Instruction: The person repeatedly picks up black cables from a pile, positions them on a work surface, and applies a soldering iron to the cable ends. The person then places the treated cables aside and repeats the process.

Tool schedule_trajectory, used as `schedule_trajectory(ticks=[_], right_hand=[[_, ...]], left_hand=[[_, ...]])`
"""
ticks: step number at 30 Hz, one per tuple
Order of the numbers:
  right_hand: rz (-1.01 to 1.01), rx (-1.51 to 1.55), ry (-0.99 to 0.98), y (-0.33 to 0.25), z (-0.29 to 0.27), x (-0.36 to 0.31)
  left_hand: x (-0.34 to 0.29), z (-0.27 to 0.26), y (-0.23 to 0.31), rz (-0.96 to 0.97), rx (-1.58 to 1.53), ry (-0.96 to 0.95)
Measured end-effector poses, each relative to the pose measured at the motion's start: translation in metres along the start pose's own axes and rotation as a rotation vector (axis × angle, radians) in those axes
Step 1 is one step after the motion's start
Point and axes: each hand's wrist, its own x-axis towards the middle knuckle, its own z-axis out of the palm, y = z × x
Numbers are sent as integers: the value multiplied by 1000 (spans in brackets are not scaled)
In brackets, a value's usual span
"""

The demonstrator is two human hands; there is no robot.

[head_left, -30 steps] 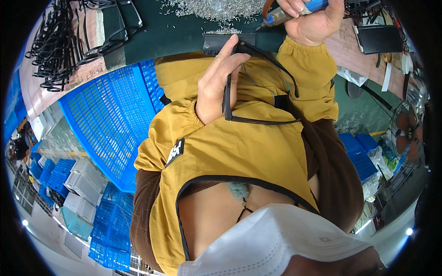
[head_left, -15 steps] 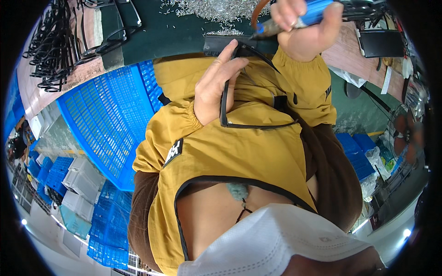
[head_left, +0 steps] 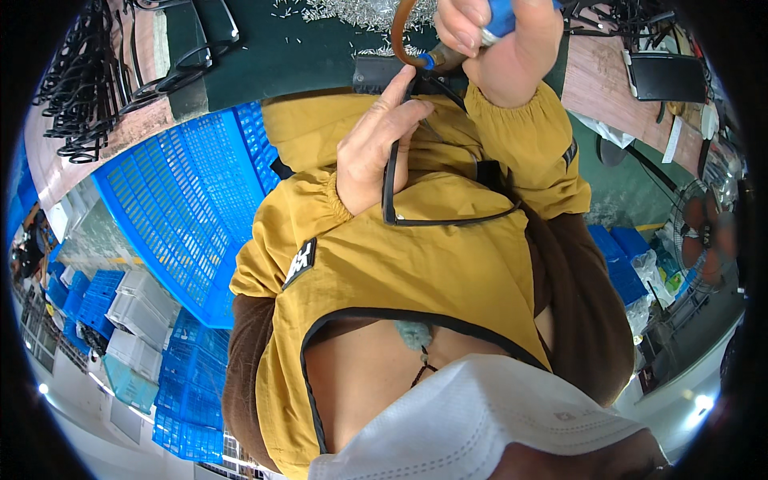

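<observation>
A black eyeglass frame is pinched in my left hand, one of its arms hanging across my yellow apron. The index finger of that hand points up to a dark block at the table's edge, against which the frame's upper part rests. My right hand grips a blue handheld screwdriver with a brown tube curving from its blue collar. Its tip comes down close to my left fingertips, at the frame; the exact contact is hidden. Small silver screws lie heaped just beyond.
More black eyeglass frames hang in a bundle at the left, with others on the dark green mat. A blue basket stands below the table's left edge. On the right are a black tray and a fan.
My right hand has shifted left with the screwdriver, bringing its tip nearer my left fingertips and standing it more upright. The left hand and the frame have stayed almost in place.
</observation>
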Motion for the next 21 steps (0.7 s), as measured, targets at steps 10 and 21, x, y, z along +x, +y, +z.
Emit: schedule_trajectory(ticks=[10,21], right_hand=[[-224,207,58,-9,-21,9],[-269,492,179,-14,-12,1]], left_hand=[[19,-15,16,-350,-386,37],[22,-21,22,-1528,-1228,-348]])
